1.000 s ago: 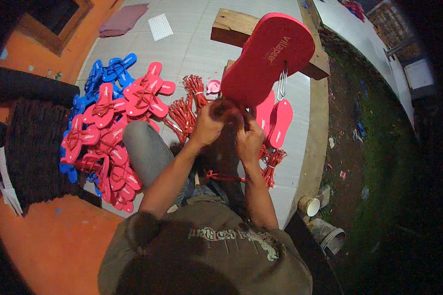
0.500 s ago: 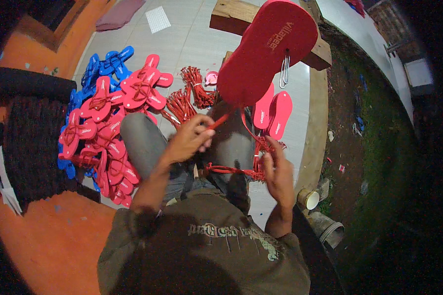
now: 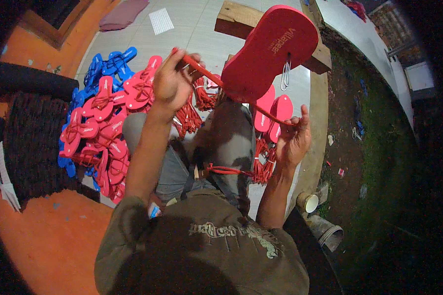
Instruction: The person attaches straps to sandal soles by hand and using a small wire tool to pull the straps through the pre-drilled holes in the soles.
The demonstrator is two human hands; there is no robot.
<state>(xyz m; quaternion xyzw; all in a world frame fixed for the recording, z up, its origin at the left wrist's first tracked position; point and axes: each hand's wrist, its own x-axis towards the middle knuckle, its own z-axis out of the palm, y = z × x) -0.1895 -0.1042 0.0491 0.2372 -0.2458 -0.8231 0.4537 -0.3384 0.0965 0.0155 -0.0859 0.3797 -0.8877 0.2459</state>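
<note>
A red flip-flop sole (image 3: 266, 54) rests tilted on a wooden block stand in front of me, with a bent wire pin (image 3: 285, 73) sticking out of a hole in it. One red strap (image 3: 205, 71) passes the sole's near end, stretched out to both sides. Raised at the left, my left hand (image 3: 172, 83) is closed on one end of it. Lower down on the right, my right hand (image 3: 295, 140) pinches the other end between its fingers. Exactly how the strap runs through the sole is hidden.
Finished pink flip-flops (image 3: 101, 130) and blue ones (image 3: 115, 64) lie heaped at the left. Bundled red straps (image 3: 186, 118) are near my knee, more (image 3: 263, 164) at the right. Two pink soles (image 3: 280, 110) lie behind my right hand. The wooden stand (image 3: 236, 20) is ahead.
My left hand has moved up and forward, pulling its strap end outward. My right hand has risen and now grips the other end. The strap went from slack to taut.
</note>
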